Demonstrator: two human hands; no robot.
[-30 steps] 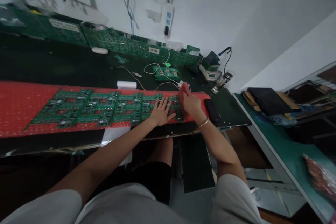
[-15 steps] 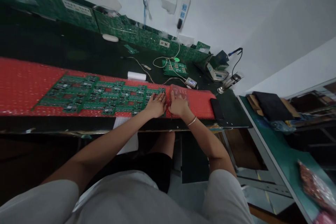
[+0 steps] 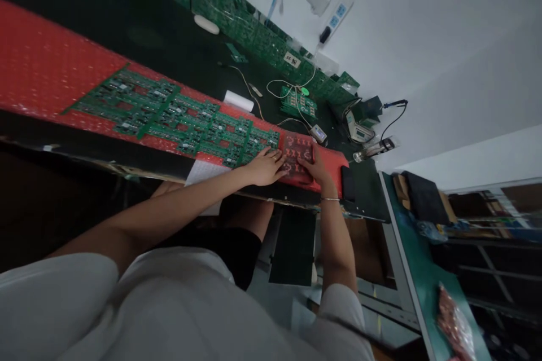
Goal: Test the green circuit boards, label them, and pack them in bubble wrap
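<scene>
Fingers (image 3: 276, 158) on red wrap (image 3: 336, 163), label (image 3: 292, 60) unreadable

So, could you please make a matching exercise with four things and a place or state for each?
1. row of circuit boards
2. right hand
3. black flat object
4. power strip

A. against the wall
B. with bracelet at the wrist
C. lying on the red wrap
D. at the wrap's right end

Pairs: 1-C, 2-B, 3-D, 4-A

A power strip (image 3: 338, 14) — white — holds a black plug (image 3: 325, 34).
</scene>
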